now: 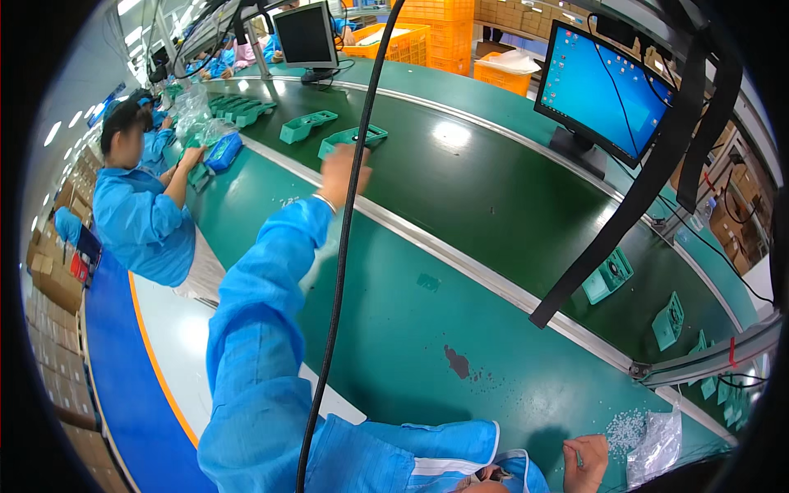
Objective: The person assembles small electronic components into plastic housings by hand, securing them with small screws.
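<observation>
My left hand (pixel 345 172) is stretched out over the dark green conveyor belt, its fingers blurred and partly behind a black cable. Just beyond it lies a green plastic housing (pixel 352 140) with a raised rim; whether the fingers grip it I cannot tell. Low at the right edge of the bench, my right hand (pixel 585 462) is curled with thumb and fingers together. Anything between those fingertips is too small to make out. Beside it are many small white pieces (pixel 626 429) and a clear plastic bag (pixel 655 448).
More green housings (pixel 308 126) ride the belt (pixel 460 181), others (pixel 608 275) at the right. A metal rail (pixel 460 238) divides belt from bench. A black cable (pixel 345 222) and strap (pixel 616 197) hang in front. A co-worker (pixel 144 205) works at left near a blue tray (pixel 223 152). A monitor (pixel 604 90) stands behind.
</observation>
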Tool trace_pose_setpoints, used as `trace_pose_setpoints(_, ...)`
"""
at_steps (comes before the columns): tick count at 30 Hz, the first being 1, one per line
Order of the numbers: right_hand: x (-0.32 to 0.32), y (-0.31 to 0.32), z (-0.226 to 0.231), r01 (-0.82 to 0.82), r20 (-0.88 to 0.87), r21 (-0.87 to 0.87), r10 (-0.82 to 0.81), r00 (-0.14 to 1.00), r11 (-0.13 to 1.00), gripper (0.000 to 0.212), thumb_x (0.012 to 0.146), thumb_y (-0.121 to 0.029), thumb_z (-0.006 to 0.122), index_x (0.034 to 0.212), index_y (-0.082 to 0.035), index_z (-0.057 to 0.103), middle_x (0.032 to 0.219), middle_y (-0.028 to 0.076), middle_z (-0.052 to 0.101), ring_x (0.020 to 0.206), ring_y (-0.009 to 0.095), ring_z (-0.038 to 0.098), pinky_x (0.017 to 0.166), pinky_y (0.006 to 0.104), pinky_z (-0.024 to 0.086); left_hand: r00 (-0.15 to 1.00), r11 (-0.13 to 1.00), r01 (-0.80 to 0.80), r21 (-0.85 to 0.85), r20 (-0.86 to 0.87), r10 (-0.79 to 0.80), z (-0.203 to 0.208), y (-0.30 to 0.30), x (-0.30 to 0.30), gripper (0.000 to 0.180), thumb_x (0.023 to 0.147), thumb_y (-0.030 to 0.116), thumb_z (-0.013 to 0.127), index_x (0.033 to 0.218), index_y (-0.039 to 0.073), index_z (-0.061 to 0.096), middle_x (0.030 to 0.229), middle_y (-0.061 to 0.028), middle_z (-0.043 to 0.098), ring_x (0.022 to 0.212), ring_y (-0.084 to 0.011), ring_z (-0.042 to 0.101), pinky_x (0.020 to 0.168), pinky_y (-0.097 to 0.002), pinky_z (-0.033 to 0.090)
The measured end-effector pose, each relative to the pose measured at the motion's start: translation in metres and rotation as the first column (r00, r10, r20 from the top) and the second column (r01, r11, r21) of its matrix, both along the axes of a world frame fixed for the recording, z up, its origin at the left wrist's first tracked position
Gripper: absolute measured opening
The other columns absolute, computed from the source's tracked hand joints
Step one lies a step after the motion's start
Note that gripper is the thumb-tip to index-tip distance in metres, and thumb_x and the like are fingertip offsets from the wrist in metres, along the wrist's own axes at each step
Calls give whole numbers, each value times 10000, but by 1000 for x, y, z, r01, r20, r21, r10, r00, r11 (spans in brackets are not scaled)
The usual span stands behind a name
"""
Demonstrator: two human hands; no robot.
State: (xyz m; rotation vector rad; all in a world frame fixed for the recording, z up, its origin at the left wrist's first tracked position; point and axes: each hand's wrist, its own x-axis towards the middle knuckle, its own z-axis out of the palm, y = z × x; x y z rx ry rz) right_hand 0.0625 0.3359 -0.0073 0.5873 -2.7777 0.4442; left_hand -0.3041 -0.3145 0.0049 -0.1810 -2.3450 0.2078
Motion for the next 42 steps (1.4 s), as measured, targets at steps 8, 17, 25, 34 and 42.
trace_pose_setpoints(8, -1, -26, 46, 223, 91, -217, -207, 974, 951, 59, 842, -74, 770, 858, -44, 722, 825, 122, 673, 786, 341, 627, 722, 448, 489, 951, 968, -185, -170, 218, 220, -28, -122, -62, 173, 905, 259, 697, 898, 89, 726, 969, -141, 704, 941, -364, 668, 774, -498, 540)
trace_pose_setpoints(17, 23, 55, 30, 527, 104, -334, -526, 844, 781, 73, 867, -39, 769, 938, -40, 751, 896, 116, 717, 898, 319, 667, 799, 416, 537, 875, 922, 281, 265, 323, -360, 5, 52, 130, 223, 992, 138, 665, 1131, -36, 647, 1073, -233, 653, 1073, -442, 615, 948, -507, 484)
trace_pose_setpoints(25, -28, 51, -13, 298, -9, -258, -310, 951, 919, 53, 838, -101, 774, 881, -94, 744, 845, 58, 680, 877, 295, 635, 828, 422, 488, 624, 742, 591, 318, 404, -669, 15, 244, 318, 275, 765, 77, 766, 1022, 50, 671, 1045, -121, 654, 1097, -360, 610, 966, -524, 454)
trace_pose_setpoints(34, -46, 42, -26, 236, -93, -168, -253, 963, 957, 40, 820, -146, 787, 822, -123, 755, 871, 19, 685, 940, 258, 611, 925, 418, 434, 501, 575, 753, 321, 289, -816, -12, 301, 337, 249, 759, 190, 800, 970, 101, 703, 986, -30, 642, 1019, -259, 622, 912, -483, 483)
trace_pose_setpoints(42, -41, 44, -23, 291, -93, -243, -321, 943, 925, 88, 801, -116, 800, 876, -115, 755, 911, 22, 710, 976, 262, 629, 943, 407, 434, 476, 571, 753, 327, 327, -816, -9, 301, 339, 254, 770, 191, 790, 994, 116, 697, 991, -22, 642, 1049, -247, 615, 955, -488, 486)
